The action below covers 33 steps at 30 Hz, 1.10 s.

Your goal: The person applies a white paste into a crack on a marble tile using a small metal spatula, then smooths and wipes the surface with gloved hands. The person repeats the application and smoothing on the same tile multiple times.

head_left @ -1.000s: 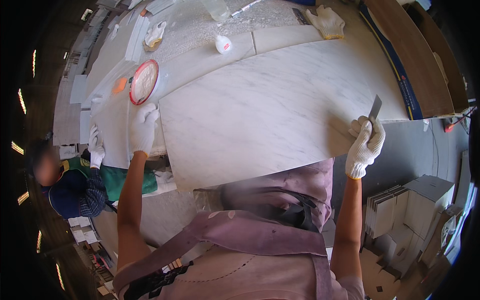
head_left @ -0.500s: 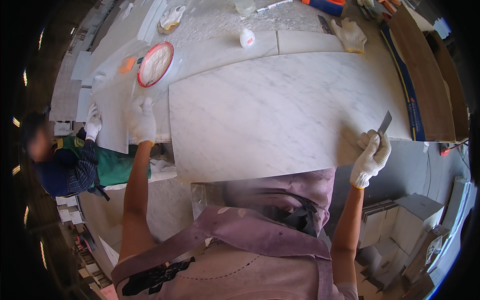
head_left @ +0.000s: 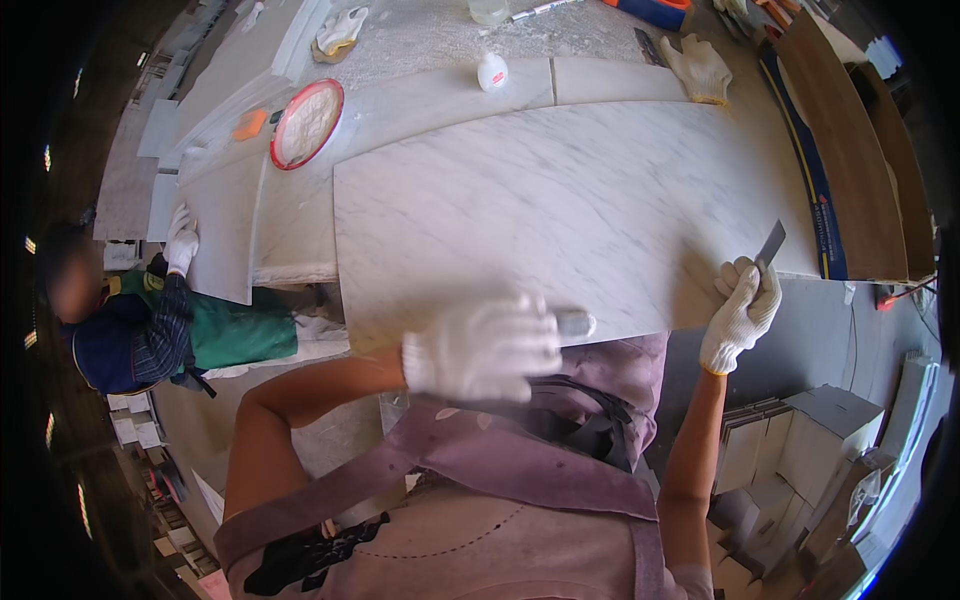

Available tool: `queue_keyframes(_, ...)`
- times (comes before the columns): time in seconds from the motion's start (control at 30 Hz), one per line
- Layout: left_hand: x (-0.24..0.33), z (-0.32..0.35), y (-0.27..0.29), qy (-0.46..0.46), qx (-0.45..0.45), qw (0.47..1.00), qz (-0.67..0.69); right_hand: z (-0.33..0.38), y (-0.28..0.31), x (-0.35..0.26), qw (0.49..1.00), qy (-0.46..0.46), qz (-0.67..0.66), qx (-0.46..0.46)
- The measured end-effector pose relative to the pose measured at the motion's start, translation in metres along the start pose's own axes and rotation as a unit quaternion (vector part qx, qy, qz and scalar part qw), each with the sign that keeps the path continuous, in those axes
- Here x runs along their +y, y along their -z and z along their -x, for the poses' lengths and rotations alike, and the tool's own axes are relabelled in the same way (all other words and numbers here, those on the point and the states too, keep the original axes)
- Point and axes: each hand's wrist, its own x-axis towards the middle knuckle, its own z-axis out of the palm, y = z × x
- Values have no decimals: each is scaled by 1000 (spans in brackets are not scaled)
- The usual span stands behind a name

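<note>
A large white marble slab point(head_left: 540, 200) with grey veins lies in front of me. My left hand point(head_left: 485, 350), in a white knit glove, is over the slab's near edge. At its fingertips is a small grey-white object point(head_left: 575, 322); motion blur hides its exact kind. My right hand point(head_left: 742, 318), gloved too, grips a thin flat metal scraper blade point(head_left: 772, 243) that points up and away, near the slab's right end. A red-rimmed dish of whitish paste point(head_left: 308, 122) stands beyond the slab's far left corner.
On the left, a co-worker's gloved hand point(head_left: 181, 240) rests on a pale panel point(head_left: 222, 230). A cardboard box point(head_left: 850, 160) stands at the right. Beyond the slab are a white bottle point(head_left: 492, 72), a loose glove point(head_left: 698, 70) and an orange piece point(head_left: 250, 124).
My left hand has swung right and nearer, from beside the paste dish to the slab's near edge, and a small grey-white object now shows at its fingertips. My right hand stays put with the blade.
</note>
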Motion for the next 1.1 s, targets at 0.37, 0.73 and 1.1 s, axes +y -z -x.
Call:
queue_keyframes(0.37,-109,-10,38,172,226,905,-317,2,-3,-6,1000,-8,-14,-5)
queue_keyframes(0.73,-119,22,36,314,402,859,-45,4,-4,-3,1000,-13,-18,-3)
queue_keyframes(1.1,-183,306,113,551,523,648,-53,2,0,-1,1000,-11,13,-7)
